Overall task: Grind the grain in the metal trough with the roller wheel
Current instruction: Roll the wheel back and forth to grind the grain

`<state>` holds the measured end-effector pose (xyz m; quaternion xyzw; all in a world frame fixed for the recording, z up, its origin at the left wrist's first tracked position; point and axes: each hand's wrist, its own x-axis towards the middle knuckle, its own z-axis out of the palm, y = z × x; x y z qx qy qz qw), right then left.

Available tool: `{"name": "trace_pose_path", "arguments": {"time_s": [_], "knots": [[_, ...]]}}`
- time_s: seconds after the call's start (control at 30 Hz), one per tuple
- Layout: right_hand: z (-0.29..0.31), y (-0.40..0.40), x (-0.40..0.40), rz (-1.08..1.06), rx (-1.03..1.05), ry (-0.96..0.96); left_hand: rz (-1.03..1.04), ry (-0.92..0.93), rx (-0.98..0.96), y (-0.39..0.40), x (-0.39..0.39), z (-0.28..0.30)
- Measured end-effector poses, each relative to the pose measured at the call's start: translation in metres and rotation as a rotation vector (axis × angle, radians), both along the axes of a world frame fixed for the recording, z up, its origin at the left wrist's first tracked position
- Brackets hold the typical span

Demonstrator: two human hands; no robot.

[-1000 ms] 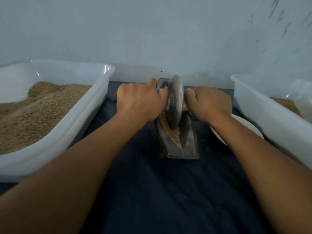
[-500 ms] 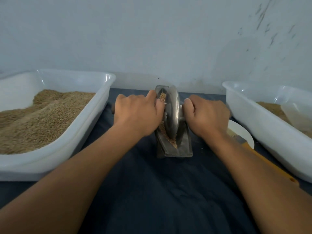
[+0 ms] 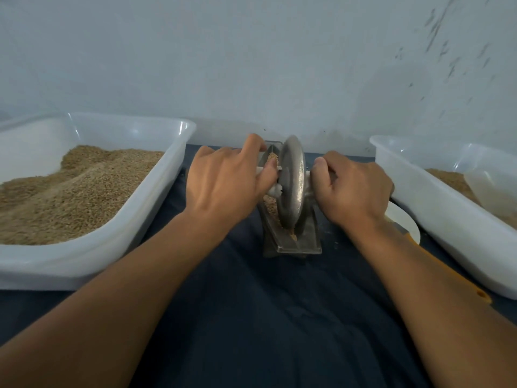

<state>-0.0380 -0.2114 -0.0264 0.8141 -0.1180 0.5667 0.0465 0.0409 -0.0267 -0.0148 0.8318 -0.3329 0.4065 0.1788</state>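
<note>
Metal roller wheel (image 3: 292, 183) stands upright in the narrow metal trough (image 3: 296, 242), which lies on the dark cloth-covered surface (image 3: 265, 317) between two white tubs. Grain (image 3: 272, 208) lies under it. Left hand (image 3: 223, 186) and right hand (image 3: 352, 189) curl their fingers round its axle handles.

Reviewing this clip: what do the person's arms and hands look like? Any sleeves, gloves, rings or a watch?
Both forearms are bare as far as the frame shows, with no sleeve in view. The left hand and right hand wear no gloves. No watch, wristband or ring is visible on either.
</note>
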Motion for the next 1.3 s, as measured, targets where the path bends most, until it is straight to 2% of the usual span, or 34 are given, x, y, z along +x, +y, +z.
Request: {"name": "trace_pose_path", "arguments": {"time_s": [0.1, 0.23, 0.57, 1.07, 1.3], "knots": [[0.006, 0.002, -0.005, 0.020, 0.037, -0.032, 0.008, -0.029, -0.046, 0.002, -0.008, 0.008], [0.011, 0.007, -0.012, 0.037, 0.087, 0.032, 0.044, -0.036, -0.122, 0.005, -0.018, 0.015], [0.005, 0.008, -0.009, 0.034, 0.124, 0.161, 0.115, 0.022, -0.039, 0.007, -0.017, 0.013], [0.000, 0.003, -0.005, 0.017, 0.089, 0.144, 0.065, 0.101, -0.042, 0.001, -0.010, -0.003], [0.009, 0.009, -0.010, -0.022, 0.078, 0.099, 0.047, 0.044, -0.101, 0.006, -0.012, 0.005]]}}
